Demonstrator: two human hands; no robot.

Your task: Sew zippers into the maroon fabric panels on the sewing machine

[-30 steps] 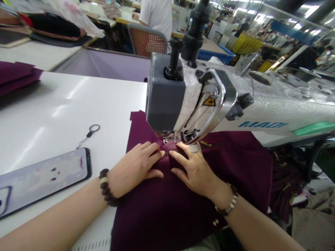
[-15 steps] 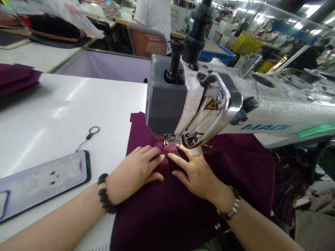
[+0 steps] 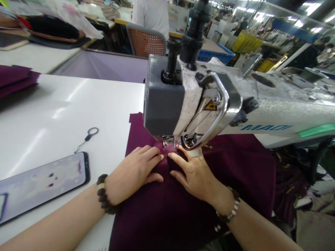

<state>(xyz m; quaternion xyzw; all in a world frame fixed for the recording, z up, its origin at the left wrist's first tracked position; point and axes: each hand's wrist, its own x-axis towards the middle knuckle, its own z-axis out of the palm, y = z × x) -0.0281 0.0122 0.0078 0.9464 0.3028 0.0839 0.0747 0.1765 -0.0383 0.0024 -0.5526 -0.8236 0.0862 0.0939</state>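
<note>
A dark purple fabric panel [image 3: 167,212] lies under the head of a sewing machine [image 3: 167,101]. My left hand [image 3: 136,170] rests flat on the panel, left of the presser foot [image 3: 167,143], fingers stretched out. On the other side, my right hand [image 3: 196,170] lies with spread fingers just in front of the foot, a white wrap [image 3: 195,152] on one finger. A zipper pull [image 3: 208,147] shows on the panel to the right of that hand. The machine head partly hides the fingertips of my right hand and the needle area.
A phone [image 3: 47,184] with a ring strap [image 3: 92,131] lies on the white table [image 3: 104,104] at left. More purple fabric [image 3: 17,80] is stacked at the far left. Beyond stand a chair [image 3: 146,41], a person in a white shirt [image 3: 151,14] and a blue crate [image 3: 216,55].
Both hands and the panel stay almost in place. The whole view has shifted very slightly; the person in the white shirt has moved a little to the left.
</note>
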